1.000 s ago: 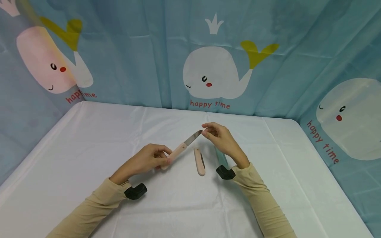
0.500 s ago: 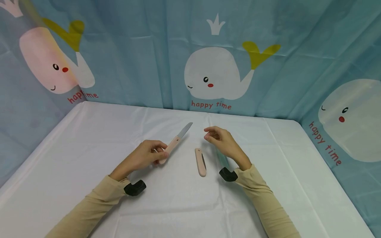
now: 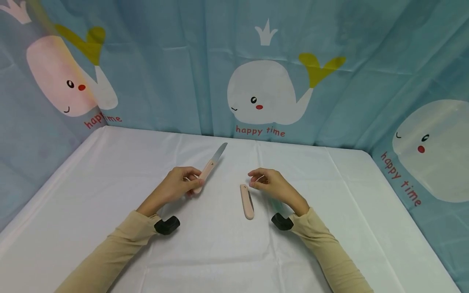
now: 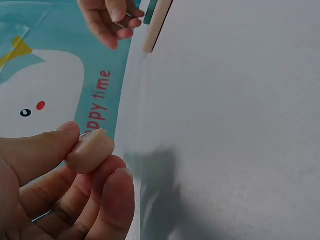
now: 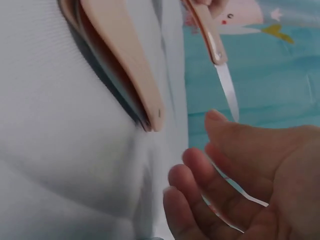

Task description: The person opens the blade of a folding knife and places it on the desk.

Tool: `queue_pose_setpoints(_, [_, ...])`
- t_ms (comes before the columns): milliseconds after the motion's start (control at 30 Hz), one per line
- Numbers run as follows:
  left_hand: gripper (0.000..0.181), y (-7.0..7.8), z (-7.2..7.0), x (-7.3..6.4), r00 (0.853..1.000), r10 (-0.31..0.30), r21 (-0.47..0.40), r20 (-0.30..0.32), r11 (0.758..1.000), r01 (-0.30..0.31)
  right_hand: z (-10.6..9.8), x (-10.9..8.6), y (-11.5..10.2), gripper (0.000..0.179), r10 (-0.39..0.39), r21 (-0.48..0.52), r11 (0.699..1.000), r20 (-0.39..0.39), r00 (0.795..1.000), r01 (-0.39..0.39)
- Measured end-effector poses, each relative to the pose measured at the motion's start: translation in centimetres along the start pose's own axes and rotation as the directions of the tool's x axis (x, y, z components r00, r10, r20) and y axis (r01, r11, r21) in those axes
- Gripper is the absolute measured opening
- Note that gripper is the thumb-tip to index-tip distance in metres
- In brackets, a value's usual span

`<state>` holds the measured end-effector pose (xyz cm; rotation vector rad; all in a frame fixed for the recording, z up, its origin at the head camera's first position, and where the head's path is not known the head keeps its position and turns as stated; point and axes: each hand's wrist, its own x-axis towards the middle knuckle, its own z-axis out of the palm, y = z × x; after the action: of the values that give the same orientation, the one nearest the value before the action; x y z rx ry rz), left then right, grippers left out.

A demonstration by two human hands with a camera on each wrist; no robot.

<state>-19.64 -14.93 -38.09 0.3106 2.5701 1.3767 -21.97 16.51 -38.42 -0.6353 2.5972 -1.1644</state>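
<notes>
My left hand (image 3: 178, 185) pinches the pale pink handle of a folding knife (image 3: 207, 171), its blade unfolded and slanting up and away to the right. In the left wrist view the handle's butt end (image 4: 92, 151) shows between thumb and fingers. A second pink folding knife (image 3: 246, 202) lies folded on the table, its blade edge along the right side of the handle. Just beyond its top end, my right hand (image 3: 274, 185) hovers with loosely bent fingers and nothing in them. Under the right wrist lies a teal object (image 4: 150, 11), mostly hidden in the head view.
A white cloth (image 3: 205, 252) with creases covers the table. Behind and at both sides hangs a blue curtain (image 3: 165, 81) with printed whales. Black wrist cameras (image 3: 167, 225) sit at both cuffs.
The left hand has drawn the unfolded knife away from the right hand, leftward, its tip turning more upright. The right hand has left the blade tip and come lower, near the folded knife.
</notes>
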Motion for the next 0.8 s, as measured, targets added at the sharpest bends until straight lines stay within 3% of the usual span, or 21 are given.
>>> queue_pose_setpoints(200, [0.035, -0.1, -0.2, 0.8, 1.000, -0.022, 0.027, -0.018, 0.999, 0.023, 0.4, -0.3, 0.1, 0.037, -0.006, -0.039, 0.999, 0.080, 0.997, 0.009])
queue_pose_setpoints(533, [0.035, -0.4, -0.3, 2.3, 0.995, -0.080, 0.058, -0.068, 0.995, 0.084, 0.7, -0.4, -0.3, 0.051, -0.021, -0.085, 0.996, 0.142, 0.990, 0.033])
queue_pose_setpoints(800, [0.037, -0.4, 0.3, 2.9, 0.988, -0.118, 0.078, -0.098, 0.989, 0.126, 1.0, -0.4, -0.1, 0.053, -0.059, -0.143, 0.986, 0.160, 0.985, 0.082])
